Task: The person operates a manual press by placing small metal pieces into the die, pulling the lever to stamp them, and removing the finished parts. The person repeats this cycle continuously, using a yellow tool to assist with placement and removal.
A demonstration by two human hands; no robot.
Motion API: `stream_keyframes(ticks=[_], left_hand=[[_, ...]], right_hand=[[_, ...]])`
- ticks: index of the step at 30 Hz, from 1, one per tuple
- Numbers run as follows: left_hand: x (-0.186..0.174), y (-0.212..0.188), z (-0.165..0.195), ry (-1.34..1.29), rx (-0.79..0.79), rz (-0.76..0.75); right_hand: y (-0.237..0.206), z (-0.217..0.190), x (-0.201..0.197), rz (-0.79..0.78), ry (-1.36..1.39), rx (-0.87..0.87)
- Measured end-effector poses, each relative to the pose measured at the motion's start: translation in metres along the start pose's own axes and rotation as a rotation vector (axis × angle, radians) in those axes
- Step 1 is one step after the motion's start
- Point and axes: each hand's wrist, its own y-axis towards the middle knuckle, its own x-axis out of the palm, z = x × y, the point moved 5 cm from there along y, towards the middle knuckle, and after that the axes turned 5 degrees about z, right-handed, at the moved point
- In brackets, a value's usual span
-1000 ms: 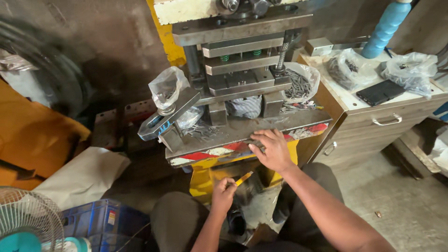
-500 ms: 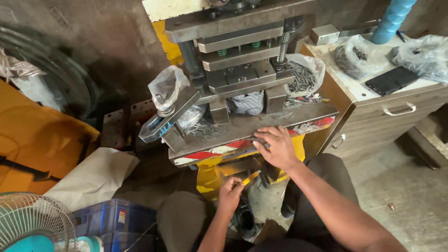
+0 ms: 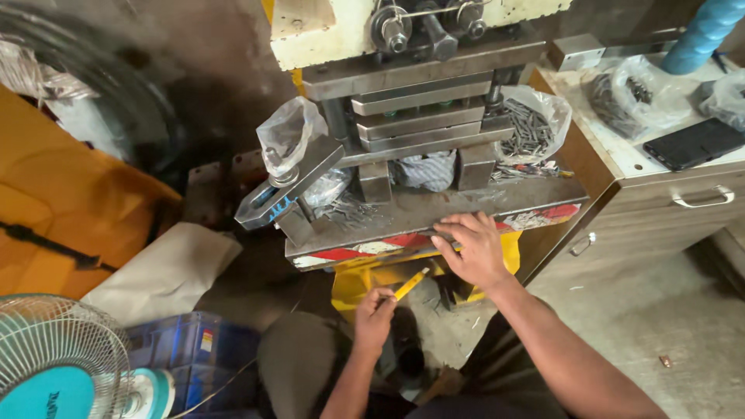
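Table fan (image 3: 58, 365), dark phone (image 3: 693, 143)

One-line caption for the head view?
Right hand rests on the press table's edge; left hand holds a yellow tool below.

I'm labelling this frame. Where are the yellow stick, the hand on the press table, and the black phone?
yellow stick (image 3: 412, 283), head view, mid shaft.
right hand (image 3: 475, 247), head view, back of hand on the table edge.
black phone (image 3: 693, 143), head view, screen centre.
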Motion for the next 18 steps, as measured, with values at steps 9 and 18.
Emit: stream_keyframes(ticks=[9, 18], left_hand=[[0.019, 0.001, 0.039, -0.260, -0.088, 0.075], [0.079, 0.102, 0.192, -0.018, 0.198, 0.131]], right_hand=[[0.004, 0.031, -0.013, -0.005, 0.041, -0.012], [0.010, 0.028, -0.011, -0.011, 0.051, -0.025]])
